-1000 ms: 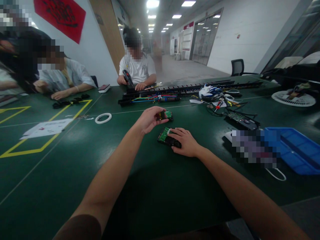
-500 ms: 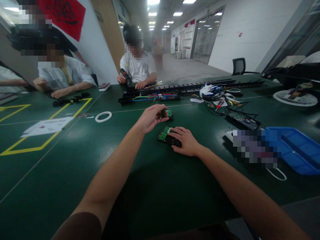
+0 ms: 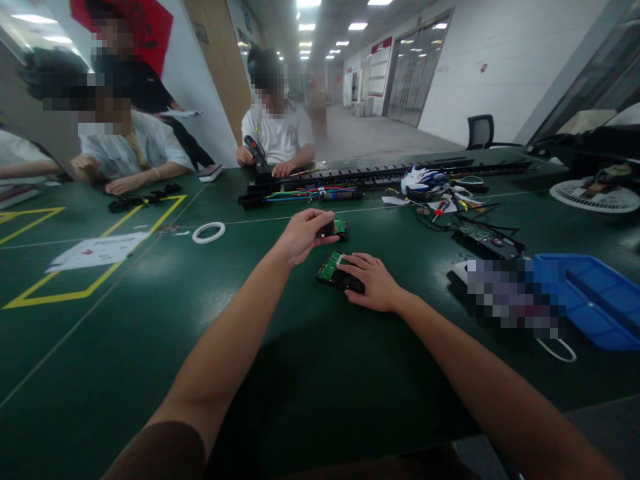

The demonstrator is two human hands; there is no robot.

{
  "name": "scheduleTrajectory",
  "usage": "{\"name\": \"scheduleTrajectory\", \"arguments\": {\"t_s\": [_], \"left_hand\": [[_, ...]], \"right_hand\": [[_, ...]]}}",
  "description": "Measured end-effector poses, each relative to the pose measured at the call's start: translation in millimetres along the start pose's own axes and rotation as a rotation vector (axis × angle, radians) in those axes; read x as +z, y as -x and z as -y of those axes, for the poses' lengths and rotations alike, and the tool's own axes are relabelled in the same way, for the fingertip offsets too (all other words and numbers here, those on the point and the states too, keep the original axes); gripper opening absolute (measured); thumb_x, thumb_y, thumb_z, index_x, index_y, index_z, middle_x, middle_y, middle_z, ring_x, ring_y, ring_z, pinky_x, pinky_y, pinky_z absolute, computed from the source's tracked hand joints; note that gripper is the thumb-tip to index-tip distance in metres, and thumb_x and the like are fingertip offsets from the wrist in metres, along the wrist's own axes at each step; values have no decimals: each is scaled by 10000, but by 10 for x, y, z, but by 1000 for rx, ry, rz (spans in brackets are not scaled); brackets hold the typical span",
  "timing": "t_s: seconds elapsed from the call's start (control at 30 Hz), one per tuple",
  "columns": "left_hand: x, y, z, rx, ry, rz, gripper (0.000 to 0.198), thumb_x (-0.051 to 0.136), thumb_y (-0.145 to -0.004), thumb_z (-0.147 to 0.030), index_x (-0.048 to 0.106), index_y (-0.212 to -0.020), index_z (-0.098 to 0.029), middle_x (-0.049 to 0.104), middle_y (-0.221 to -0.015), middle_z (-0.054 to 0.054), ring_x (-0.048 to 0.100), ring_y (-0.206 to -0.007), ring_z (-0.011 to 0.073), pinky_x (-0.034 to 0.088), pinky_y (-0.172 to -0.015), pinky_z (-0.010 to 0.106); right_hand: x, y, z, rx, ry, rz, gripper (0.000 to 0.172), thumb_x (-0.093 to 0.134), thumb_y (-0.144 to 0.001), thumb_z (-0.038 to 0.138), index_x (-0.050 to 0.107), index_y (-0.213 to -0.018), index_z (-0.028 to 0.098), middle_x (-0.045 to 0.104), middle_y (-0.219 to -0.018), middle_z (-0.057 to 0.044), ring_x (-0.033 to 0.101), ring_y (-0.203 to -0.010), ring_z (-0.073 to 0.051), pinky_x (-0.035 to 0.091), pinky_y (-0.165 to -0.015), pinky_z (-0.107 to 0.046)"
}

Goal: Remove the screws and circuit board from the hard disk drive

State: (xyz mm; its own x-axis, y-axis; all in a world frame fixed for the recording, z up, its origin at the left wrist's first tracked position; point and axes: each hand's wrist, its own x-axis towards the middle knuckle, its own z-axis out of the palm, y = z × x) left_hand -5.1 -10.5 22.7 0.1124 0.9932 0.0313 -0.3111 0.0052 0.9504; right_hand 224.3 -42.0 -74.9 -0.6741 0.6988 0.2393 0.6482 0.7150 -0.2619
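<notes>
Dark-green table (image 3: pixel 310 373): right fingers (image 3: pixel 353 269) spread over a green-and-black rectangular drive (image 3: pixel 330 268), frame centre, probably rigid, best edge-held. Left fingers (image 3: pixel 320 221) narrow; hold unclear.

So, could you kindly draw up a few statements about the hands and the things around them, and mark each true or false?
1. The right hand rests on the nearer green-and-black device. True.
2. The left hand is touching the white ring. False: it is at the farther green-and-black device.
3. The blue tray lies to the left of both hands. False: it lies to their right.
4. A person in a white shirt across the green tabletop holds a dark tool. True.
</notes>
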Motion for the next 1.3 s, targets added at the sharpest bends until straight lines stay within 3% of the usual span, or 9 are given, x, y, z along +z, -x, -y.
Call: {"name": "scheduleTrajectory", "arguments": {"t_s": [0.2, 0.43, 1.03, 1.3], "left_hand": [[1, -5, 4, 22, -2, -9, 107, 732, -922, -201, 673, -842, -160, 679, -866, 52, 676, -825, 170, 638, -850, 407], [-27, -18, 6, 56, -81, -21, 114, 707, -892, -250, 758, -847, -158, 713, -957, 90, 648, -840, 173, 593, -716, 291], [-20, -22, 16, 63, -29, 18, 42, 706, -915, -209, 728, -935, -180, 667, -965, 53, 660, -891, 177, 641, -889, 439], [-10, -20, 14, 75, -53, 38, 45, 663, -941, -176, 703, -922, -169, 670, -943, 51, 666, -906, 176, 638, -852, 394]], "right_hand": [[-1, 2, 8, 0, -5, -5, 717, 681, -873, 478, 538, -1549, 283, 472, -1650, -98, 346, -1516, -415, 332, -1162, -625], [20, -6, 11, 11, 2, -18, 707, 676, -880, 490, 546, -1546, 291, 482, -1641, -95, 346, -1512, -416, 331, -1158, -628], [33, -54, 27, 53, 46, -47, 661, 660, -895, 482, 572, -1509, 257, 476, -1645, -103, 362, -1495, -412, 369, -1125, -607], [46, -42, 20, 41, 46, -80, 690, 662, -892, 477, 545, -1513, 201, 483, -1631, -127, 381, -1480, -393, 362, -1147, -570]]}}
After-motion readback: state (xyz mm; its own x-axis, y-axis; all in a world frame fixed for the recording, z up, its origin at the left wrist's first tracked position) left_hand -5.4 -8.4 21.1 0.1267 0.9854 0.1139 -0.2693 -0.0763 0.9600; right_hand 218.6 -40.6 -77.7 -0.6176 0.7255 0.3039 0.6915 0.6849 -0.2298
